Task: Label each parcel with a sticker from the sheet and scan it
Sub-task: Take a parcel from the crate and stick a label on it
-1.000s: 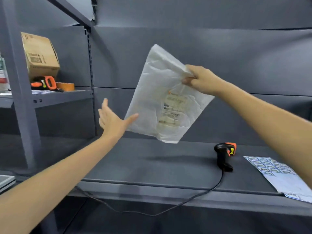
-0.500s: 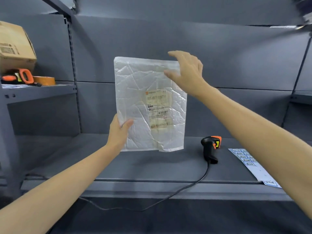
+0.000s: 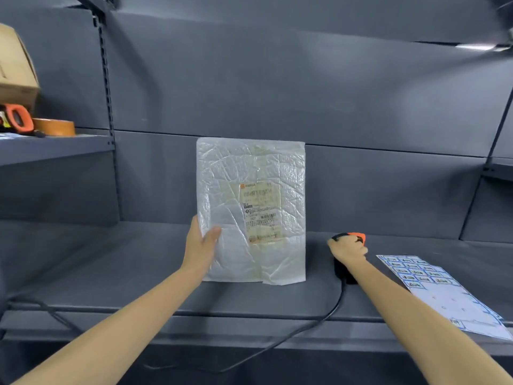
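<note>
**Right hand on the scanner, parcel held upright to its left**

My right hand (image 3: 349,250) is curled round the handle of the scanner (image 3: 350,237), which stands on the shelf (image 3: 111,262). My left hand (image 3: 200,243) pinches the lower left edge of the parcel (image 3: 251,209), thumb on its front face, fingers hidden behind. The parcel stands upright, long axis vertical, its bottom edge on the shelf and its printed label (image 3: 261,212) facing me. From the right hand the parcel lies just to the left. The sticker sheet (image 3: 444,293) lies flat just to that hand's right. I judge scanning comes next: the scanner must turn leftward to face the label.
</note>
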`<action>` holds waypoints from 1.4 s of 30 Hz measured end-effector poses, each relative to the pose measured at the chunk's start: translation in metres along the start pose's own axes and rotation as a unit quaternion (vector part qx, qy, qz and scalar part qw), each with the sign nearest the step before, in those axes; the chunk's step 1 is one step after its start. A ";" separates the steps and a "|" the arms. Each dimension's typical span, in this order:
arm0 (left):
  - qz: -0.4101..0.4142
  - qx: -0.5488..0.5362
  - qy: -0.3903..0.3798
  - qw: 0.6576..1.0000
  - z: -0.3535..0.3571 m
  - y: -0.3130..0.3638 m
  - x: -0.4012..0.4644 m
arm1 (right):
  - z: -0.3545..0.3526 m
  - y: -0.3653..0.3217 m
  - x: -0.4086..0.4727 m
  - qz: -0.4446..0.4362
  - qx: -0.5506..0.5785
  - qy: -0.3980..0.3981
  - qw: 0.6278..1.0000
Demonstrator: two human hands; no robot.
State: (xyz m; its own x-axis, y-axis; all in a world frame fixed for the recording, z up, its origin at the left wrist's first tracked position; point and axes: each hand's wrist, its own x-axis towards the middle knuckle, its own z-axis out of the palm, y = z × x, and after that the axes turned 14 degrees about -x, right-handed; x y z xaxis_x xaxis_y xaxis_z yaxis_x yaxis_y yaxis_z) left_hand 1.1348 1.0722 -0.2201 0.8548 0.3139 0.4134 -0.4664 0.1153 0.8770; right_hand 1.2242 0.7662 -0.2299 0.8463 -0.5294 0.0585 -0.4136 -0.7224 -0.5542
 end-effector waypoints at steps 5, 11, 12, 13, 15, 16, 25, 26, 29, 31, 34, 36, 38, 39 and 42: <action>-0.021 -0.048 0.019 0.998 0.001 -0.013 0.001 | 0.020 0.002 0.005 -0.002 -0.050 0.005 0.999; -0.049 -0.068 0.046 0.995 -0.003 -0.028 -0.006 | 0.014 0.005 0.012 0.039 -0.090 0.033 0.995; -0.050 -0.068 0.046 0.995 -0.003 -0.028 -0.005 | 0.008 0.005 0.013 0.049 -0.055 0.026 0.997; -0.051 -0.068 0.045 0.995 -0.002 -0.027 -0.003 | 0.003 0.004 0.013 0.055 0.001 0.021 0.998; -0.053 -0.068 0.040 0.995 0.000 -0.025 0.001 | -0.013 -0.001 0.004 0.059 0.173 -0.005 0.983; -0.054 -0.067 0.037 0.996 0.001 -0.024 0.003 | -0.022 -0.004 -0.007 0.059 0.277 -0.016 0.959; -0.033 -0.057 0.010 0.998 0.006 -0.015 0.005 | -0.052 -0.029 -0.138 -0.183 0.425 -0.116 0.879; -0.032 -0.061 0.009 0.998 0.006 -0.014 0.004 | -0.047 -0.030 -0.150 -0.213 0.421 -0.124 0.873; -0.028 -0.072 0.001 0.997 0.008 -0.010 0.001 | -0.033 -0.033 -0.173 -0.272 0.403 -0.131 0.864; -0.028 -0.072 0.000 0.997 0.008 -0.008 -0.001 | -0.026 -0.035 -0.180 -0.284 0.398 -0.131 0.862; -0.025 -0.066 -0.001 0.997 0.008 -0.005 -0.002 | -0.021 -0.039 -0.185 -0.289 0.400 -0.119 0.861; -0.026 -0.065 -0.001 0.998 0.008 -0.004 -0.003 | -0.021 -0.040 -0.186 -0.289 0.401 -0.107 0.863; -0.028 -0.065 -0.003 0.998 0.009 -0.003 -0.004 | -0.021 -0.040 -0.184 -0.285 0.402 -0.101 0.864; -0.030 -0.064 -0.004 0.997 0.009 -0.003 -0.004 | -0.021 -0.039 -0.184 -0.282 0.404 -0.102 0.864; -0.040 -0.061 -0.003 0.997 0.009 -0.002 -0.003 | -0.022 -0.038 -0.181 -0.285 0.403 -0.108 0.863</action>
State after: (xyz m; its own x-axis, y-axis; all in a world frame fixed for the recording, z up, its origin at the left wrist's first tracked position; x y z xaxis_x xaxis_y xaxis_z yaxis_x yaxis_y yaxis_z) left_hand 1.1352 1.0622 -0.2214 0.8914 0.2931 0.3457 -0.4211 0.2534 0.8709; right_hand 1.0793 0.8795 -0.2013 0.9141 -0.0315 0.4044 0.3847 -0.2486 -0.8889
